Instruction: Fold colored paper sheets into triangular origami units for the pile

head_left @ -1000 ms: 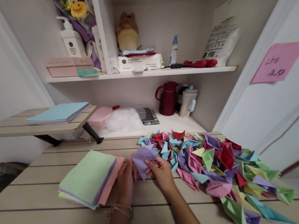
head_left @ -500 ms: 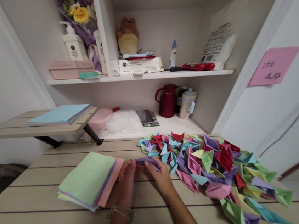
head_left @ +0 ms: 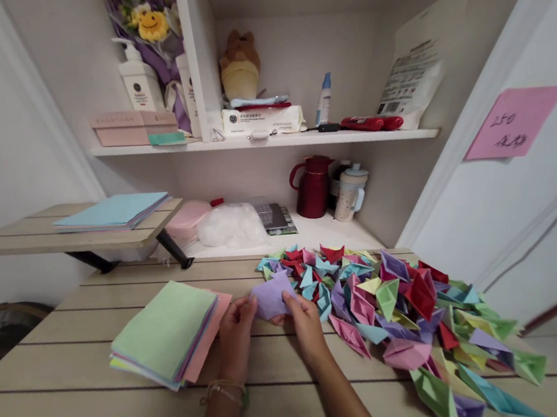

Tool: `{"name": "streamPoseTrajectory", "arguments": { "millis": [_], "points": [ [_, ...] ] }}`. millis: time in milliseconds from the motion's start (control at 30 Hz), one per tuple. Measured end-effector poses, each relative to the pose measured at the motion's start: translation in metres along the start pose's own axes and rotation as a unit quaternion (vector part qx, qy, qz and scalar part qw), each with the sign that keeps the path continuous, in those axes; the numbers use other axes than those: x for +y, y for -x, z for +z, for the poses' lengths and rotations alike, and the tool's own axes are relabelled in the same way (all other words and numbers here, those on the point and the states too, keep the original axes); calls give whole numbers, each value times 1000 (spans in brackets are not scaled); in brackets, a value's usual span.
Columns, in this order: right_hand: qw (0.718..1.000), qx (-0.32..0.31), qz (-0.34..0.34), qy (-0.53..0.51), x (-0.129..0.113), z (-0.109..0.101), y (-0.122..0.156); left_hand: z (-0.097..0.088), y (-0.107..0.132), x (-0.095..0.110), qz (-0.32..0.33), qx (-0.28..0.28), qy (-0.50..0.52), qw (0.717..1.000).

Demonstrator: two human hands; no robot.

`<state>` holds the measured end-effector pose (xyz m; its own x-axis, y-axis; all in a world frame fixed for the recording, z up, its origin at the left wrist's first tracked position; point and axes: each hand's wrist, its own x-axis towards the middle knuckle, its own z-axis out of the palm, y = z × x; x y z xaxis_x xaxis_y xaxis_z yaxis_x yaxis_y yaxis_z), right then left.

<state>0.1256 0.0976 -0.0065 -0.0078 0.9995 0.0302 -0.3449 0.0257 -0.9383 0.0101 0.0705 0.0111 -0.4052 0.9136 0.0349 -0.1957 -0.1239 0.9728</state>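
Note:
A piece of folded purple paper [head_left: 272, 298] is held up between my two hands, its broad face toward me. My left hand [head_left: 238, 325] pinches its left corner between thumb and fingers. On the right side, my right hand [head_left: 301, 319] grips it with the thumb in front and the fingers mostly hidden behind. To the left lies a stack of coloured paper [head_left: 166, 330], light green on top, with a salmon sheet sticking out. A large heap of folded paper boats [head_left: 388, 300] in many colours spreads out to the right of my right hand.
A small raised stand [head_left: 28, 243] at the left back carries another stack of paper with a blue sheet [head_left: 114, 211] on top. Behind the table, a shelf [head_left: 261, 142] holds bottles and boxes. Under it stand a dark red jug [head_left: 312, 188] and a cup [head_left: 351, 193].
The purple paper has been turned from nearly edge-on to showing its broad face. Both hands stay in about the same place, with the fingers shifted slightly on the paper.

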Motion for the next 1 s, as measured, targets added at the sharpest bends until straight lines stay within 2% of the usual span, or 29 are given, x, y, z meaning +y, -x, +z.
{"name": "streamPoseTrajectory", "arguments": {
  "millis": [167,300,433,633,800,900,1000],
  "points": [
    [999,3,16,-49,0,-1,-1,1,1,2,-5,10,33,999],
    [999,-41,-17,-29,1,0,-1,1,1,3,-19,-42,50,998],
    [996,-84,-23,-18,5,0,-2,2,0,2,1,-80,-2,997],
    [997,-20,-13,-68,2,0,-4,2,1,-2,-23,-88,2,996],
    [996,8,-6,-85,-2,-1,-5,-1,-1,-5,-43,-128,-34,990],
    [996,25,-11,-89,-1,-2,-6,-2,-1,-7,-52,-117,-59,990],
    [994,38,-16,-103,-1,-2,-6,-3,0,-6,-34,-96,-58,993]
  ]
}}
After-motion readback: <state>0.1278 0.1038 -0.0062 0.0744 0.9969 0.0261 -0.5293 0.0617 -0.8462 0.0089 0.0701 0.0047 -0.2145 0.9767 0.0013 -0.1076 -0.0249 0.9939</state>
